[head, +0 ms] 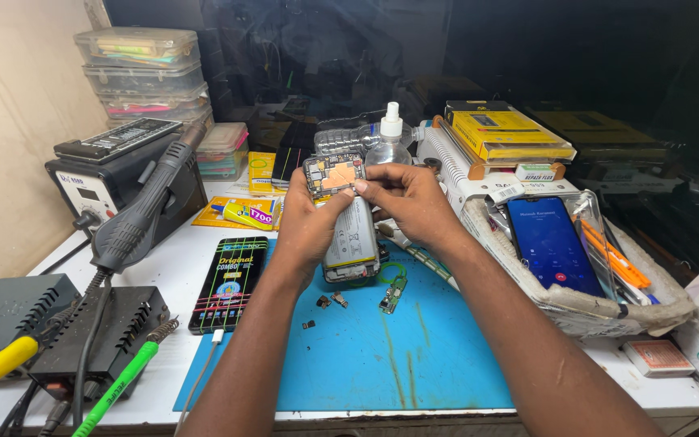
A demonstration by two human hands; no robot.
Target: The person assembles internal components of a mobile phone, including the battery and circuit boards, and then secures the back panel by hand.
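Over the blue mat (414, 356), your left hand (305, 231) held the open phone (348, 235); your right hand (414, 202) pinched its top. Slow, gentle fingers suited it.

Phones — two: opened (348, 222), lit (553, 245); storage boxes (141, 73) — four.

My white bench (163, 267) carries a blue mat (366, 356), a soldering station (107, 332), a phone box (230, 283) and a basket (576, 303).

opened phone (348, 231), upright, internals exposed
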